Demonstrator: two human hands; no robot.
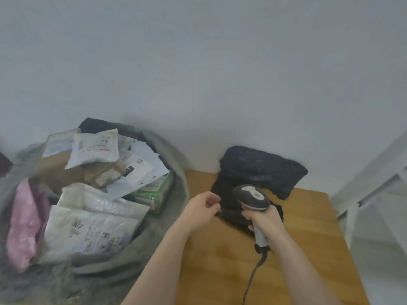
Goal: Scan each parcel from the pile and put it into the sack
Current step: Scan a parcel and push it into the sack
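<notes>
Two black bagged parcels lie on the wooden table (308, 249): one (262, 168) leans against the wall, the other (229, 201) lies flat in front of it. My right hand (264, 221) grips the handle of a grey barcode scanner (253, 197), whose head is over the flat parcel. My left hand (203, 208) hovers with loosely curled fingers at that parcel's left edge; whether it touches is unclear. The grey sack (167, 227) stands open at the left, holding several white, brown, pink and green parcels (92, 225).
The scanner's cable (251, 282) runs down over the table toward me. A pale wall stands right behind the table and sack. A white piece of furniture (378, 205) flanks the table's right edge.
</notes>
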